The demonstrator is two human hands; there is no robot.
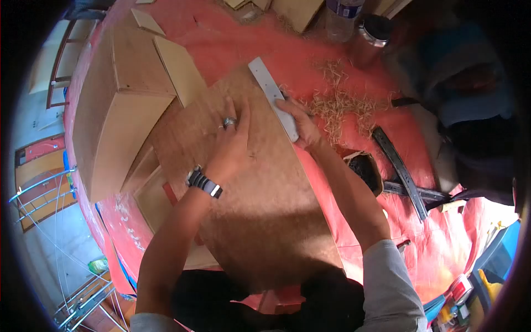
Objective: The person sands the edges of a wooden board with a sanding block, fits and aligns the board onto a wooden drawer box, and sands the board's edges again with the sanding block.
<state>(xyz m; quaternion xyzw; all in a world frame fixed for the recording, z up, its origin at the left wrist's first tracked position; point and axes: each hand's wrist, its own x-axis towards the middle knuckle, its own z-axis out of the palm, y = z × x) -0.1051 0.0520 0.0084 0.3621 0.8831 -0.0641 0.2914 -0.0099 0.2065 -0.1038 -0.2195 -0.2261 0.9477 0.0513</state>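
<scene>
A large brown wooden board (260,171) lies in front of me, its near end by my legs. My left hand (232,138) rests on its upper part with fingers stretched out, a ring on one finger and a watch at the wrist. Along the board's right edge, my right hand (301,122) grips a flat, pale grey bar (268,86) with small holes in it. The thumb lies over the bar; the other fingers are mostly hidden behind it.
Left of the board stands a wooden box (130,110) on the red sheet (215,27). Curled wood shavings (343,105) lie to the right, near black metal rails (398,171). A plastic bottle (340,22) and a jar (373,36) stand at the back. A person sits at the right.
</scene>
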